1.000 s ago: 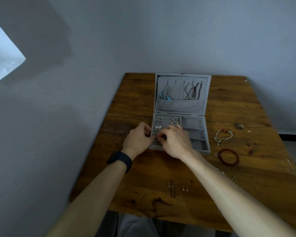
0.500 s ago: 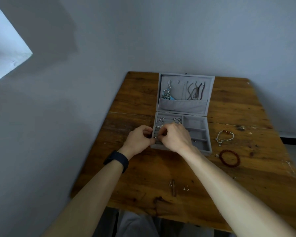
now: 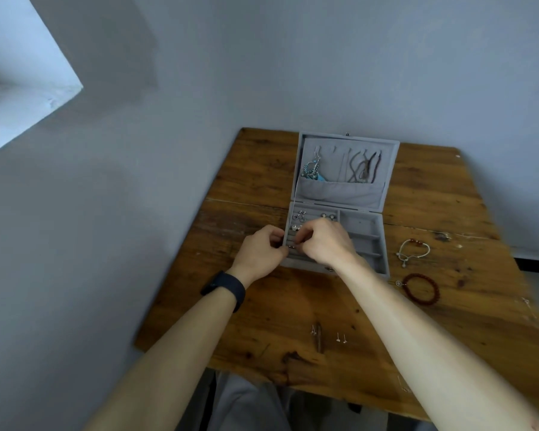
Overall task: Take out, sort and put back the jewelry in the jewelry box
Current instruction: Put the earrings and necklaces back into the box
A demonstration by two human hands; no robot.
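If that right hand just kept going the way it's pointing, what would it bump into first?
Probably the left hand: the right hand points leftward across the ridged section of the box, and their fingertips nearly meet there. Depth is unclear, so the ridges might come first.

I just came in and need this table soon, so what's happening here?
A person is sorting jewelry at a wooden table. The grey jewelry box lies open, necklaces hanging in its lid. The left hand and right hand meet, fingers curled, over the slotted section at the box's front left; whatever they hold is too small to make out. A white cord bracelet and a red bead bracelet lie on the table right of the box, and ear studs lie nearer the person.
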